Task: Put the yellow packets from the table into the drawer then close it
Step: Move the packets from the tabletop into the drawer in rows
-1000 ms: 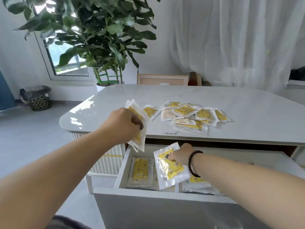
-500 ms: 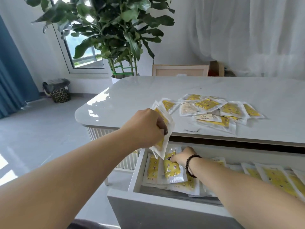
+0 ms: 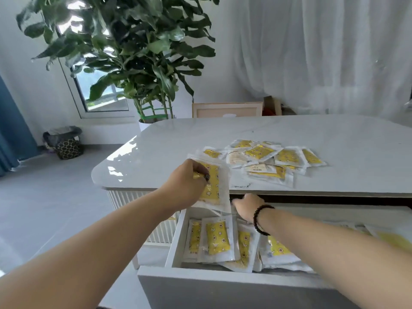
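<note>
- A bright room with white curtains, a large leafy potted plant (image 3: 124,52) by the window and a grey floor; in front of us stands a white marble-look table (image 3: 334,139) with rounded corners.
- Under the table's near edge a white drawer (image 3: 223,284) is pulled out, and several yellow packets (image 3: 217,237) already lie overlapping at its left end.
- More packets, the loose pile (image 3: 265,159), lie scattered near the middle of the table, just back from its near edge.
- Our left hand (image 3: 189,186) has its fingers curled round a small stack of packets (image 3: 215,186), held upright over the table's near edge, above the drawer's left end.
- Our right hand (image 3: 247,206), with a dark bead bracelet (image 3: 260,219) on the wrist, reaches to the back of the drawer just under the table edge; its fingertips are hidden, so we cannot tell whether it holds anything.
- We judge the packets light, thin and floppy, with glossy plastic wrappers that may slide over one another.
- Pinching a few together across the flat faces, or by a sealed clear border, looks the safest hold; too thick a stack could fan out and slip.
</note>
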Tool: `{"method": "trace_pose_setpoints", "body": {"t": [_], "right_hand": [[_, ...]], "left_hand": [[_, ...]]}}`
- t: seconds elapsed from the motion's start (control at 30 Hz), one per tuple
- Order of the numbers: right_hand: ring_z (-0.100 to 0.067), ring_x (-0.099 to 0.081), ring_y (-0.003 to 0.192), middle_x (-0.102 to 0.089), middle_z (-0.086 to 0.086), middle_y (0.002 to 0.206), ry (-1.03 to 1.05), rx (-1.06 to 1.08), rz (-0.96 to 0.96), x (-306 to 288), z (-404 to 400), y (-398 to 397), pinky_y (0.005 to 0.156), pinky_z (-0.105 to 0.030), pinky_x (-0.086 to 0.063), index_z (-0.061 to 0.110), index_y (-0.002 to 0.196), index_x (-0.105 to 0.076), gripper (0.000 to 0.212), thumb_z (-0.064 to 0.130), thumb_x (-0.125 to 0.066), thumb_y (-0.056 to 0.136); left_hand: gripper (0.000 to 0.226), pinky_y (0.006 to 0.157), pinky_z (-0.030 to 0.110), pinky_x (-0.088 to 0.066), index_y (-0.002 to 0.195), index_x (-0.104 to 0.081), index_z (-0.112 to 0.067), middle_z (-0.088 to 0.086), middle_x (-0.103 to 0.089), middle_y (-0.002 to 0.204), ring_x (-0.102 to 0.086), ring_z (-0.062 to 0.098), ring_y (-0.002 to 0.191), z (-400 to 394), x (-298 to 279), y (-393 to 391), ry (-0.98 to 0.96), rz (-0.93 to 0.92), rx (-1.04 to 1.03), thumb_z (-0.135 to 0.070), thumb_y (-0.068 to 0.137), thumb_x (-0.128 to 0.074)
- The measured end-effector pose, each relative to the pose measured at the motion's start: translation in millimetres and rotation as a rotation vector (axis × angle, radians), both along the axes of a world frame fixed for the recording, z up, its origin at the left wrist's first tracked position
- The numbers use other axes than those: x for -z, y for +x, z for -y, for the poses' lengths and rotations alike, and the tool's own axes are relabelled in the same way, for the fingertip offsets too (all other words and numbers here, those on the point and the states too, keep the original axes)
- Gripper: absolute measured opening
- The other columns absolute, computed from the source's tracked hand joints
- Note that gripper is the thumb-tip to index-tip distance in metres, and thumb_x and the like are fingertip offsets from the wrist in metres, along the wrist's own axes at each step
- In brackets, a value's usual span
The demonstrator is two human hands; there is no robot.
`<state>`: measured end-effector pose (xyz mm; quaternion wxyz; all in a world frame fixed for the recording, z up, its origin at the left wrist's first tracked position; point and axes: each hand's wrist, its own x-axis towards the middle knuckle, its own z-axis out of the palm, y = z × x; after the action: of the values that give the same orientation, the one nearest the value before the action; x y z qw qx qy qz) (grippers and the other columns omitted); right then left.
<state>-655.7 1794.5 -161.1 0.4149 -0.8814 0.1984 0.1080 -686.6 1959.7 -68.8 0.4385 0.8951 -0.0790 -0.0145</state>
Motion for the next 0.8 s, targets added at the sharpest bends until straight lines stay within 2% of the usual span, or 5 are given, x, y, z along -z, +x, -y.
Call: {"method": "trace_pose_setpoints", "body": {"t": [0.1,0.27,0.47,0.63,0.8], "right_hand": [[-0.013,-0.034,0.047,-0.044,-0.003,0.057,0.561,0.119,-0.049,-19,2,-20,0.047,-0.021,-0.028,0.012,0.066,-0.044,0.036,0.024,-0.033,0.098],[-0.025,-0.059,0.064,-0.063,-0.01,0.069,0.807,0.134,0.189,-60,7,-68,0.065,-0.035,-0.05,0.006,0.079,-0.061,0.047,0.042,-0.038,0.099],[-0.026,-0.064,0.072,-0.066,-0.011,0.082,0.724,0.101,0.292,-81,32,-92,0.061,-0.038,-0.057,0.007,0.092,-0.063,0.009,0.015,-0.064,0.088],[-0.024,-0.069,0.077,-0.071,-0.013,0.091,0.595,0.069,0.319,-87,61,-92,0.068,-0.033,-0.058,0.0,0.101,-0.064,0.02,0.005,-0.069,0.083],[-0.027,-0.069,0.085,-0.072,-0.015,0.097,0.466,0.044,0.212,-72,106,-90,0.085,-0.042,-0.056,0.001,0.103,-0.065,0.018,0.001,-0.065,0.085]], "left_hand": [[0.02,0.048,0.02,-0.035,0.106,-0.056,-0.021,0.0,-0.054,0.08,-0.044,0.014,0.058,2,0,-4,-0.105,-0.024,-0.017,-0.009,0.096,-0.043],[0.021,0.063,0.03,-0.042,0.103,-0.057,-0.025,0.003,-0.057,0.085,-0.052,0.021,0.074,18,2,-18,-0.187,-0.082,0.038,-0.009,0.097,-0.044],[0.014,0.066,0.032,-0.041,0.097,-0.056,-0.026,0.007,-0.059,0.085,-0.051,0.021,0.075,48,2,-32,-0.322,-0.077,0.109,-0.015,0.098,-0.048],[0.025,0.072,0.029,-0.039,0.115,-0.057,-0.02,0.005,-0.054,0.093,-0.049,0.018,0.079,64,6,-39,-0.284,-0.144,0.224,-0.034,0.101,-0.042],[0.027,0.097,0.032,-0.047,0.108,-0.061,-0.023,0.003,-0.059,0.12,-0.056,0.017,0.112,67,11,-37,-0.235,-0.184,0.278,-0.037,0.102,-0.038]]}}
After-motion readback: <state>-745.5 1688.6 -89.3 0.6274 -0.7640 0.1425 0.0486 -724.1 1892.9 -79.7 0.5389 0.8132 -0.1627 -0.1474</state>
